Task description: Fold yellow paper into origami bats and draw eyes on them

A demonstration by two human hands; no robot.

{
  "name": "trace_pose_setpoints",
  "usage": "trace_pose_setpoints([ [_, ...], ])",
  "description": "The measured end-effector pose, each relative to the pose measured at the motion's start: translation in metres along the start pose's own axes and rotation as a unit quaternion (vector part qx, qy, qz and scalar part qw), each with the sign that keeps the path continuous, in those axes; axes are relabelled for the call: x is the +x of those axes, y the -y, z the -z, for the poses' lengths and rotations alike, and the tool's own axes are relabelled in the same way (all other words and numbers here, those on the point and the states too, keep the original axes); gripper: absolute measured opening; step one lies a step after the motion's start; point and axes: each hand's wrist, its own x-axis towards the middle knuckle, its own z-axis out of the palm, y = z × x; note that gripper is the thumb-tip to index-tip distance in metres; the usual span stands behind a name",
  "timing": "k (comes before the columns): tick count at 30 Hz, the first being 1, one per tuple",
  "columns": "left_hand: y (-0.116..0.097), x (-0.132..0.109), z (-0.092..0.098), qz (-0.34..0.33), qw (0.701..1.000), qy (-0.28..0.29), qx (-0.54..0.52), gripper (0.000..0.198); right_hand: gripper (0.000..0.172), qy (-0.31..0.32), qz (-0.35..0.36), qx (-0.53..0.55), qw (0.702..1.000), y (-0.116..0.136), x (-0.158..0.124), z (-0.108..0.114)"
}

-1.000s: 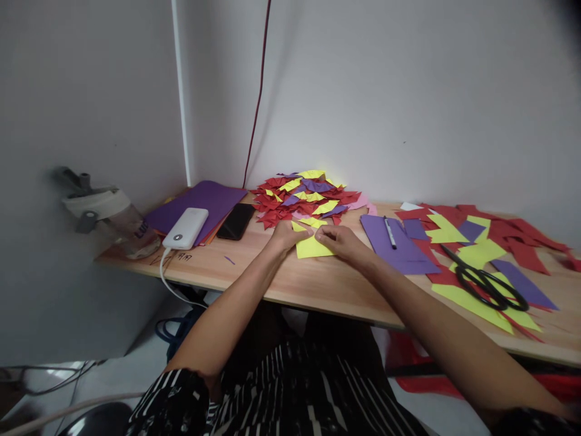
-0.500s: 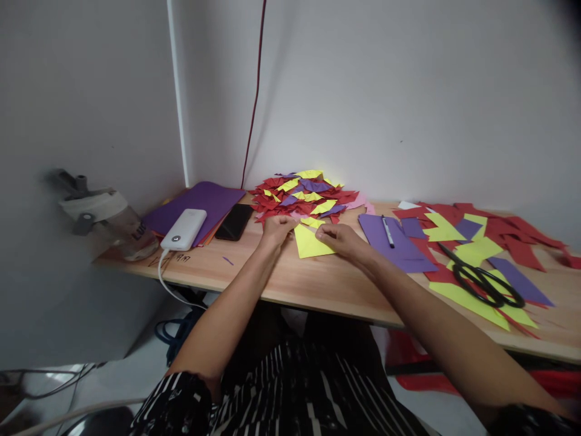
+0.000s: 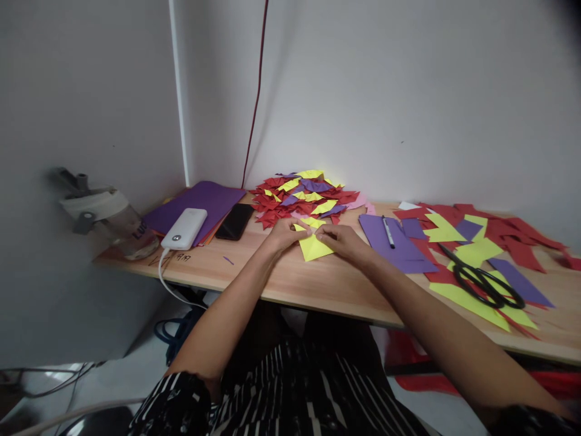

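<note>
Desk [image 3: 327, 287], fingers [image 3: 325, 231] on yellow paper [image 3: 314, 249], cup [image 3: 128, 227] perhaps lettered "LUC"

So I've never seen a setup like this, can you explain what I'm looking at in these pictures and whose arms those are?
There's no machine here. One camera, worn on a person's head, took every picture, looking forward and down, so the arms belong to the wearer. The left hand and right hand both hold a piece of yellow paper over a wooden table. Behind them is a pile of colored paper pieces. To the left are a dark phone, a white device with a cable, purple sheets and a clear bottle. To the right, a pen lies on purple paper, and black-handled scissors rest on cut paper.
</note>
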Motion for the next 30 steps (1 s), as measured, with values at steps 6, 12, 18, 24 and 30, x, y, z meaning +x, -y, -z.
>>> trace_pose_setpoints([
  [6,0.008,0.002,-0.001,-0.023,0.999,-0.012,0.048,0.021,0.023,-0.008,-0.006,-0.015,1.0,0.01,-0.002,-0.002],
  [12,0.01,0.004,-0.001,-0.056,0.996,-0.024,0.067,0.022,0.022,-0.017,-0.009,-0.024,1.0,0.01,-0.002,-0.003],
  [18,0.007,0.006,0.0,-0.081,0.993,-0.051,0.071,0.018,0.019,-0.022,-0.012,-0.044,0.999,0.008,-0.001,-0.002],
  [24,0.001,0.004,0.004,-0.091,0.986,-0.111,0.079,0.017,0.017,-0.033,-0.01,-0.061,0.998,0.006,-0.001,0.001],
  [30,-0.002,0.006,0.009,-0.109,0.977,-0.163,0.085,0.018,0.015,-0.042,-0.014,-0.089,0.995,-0.001,0.001,0.003],
])
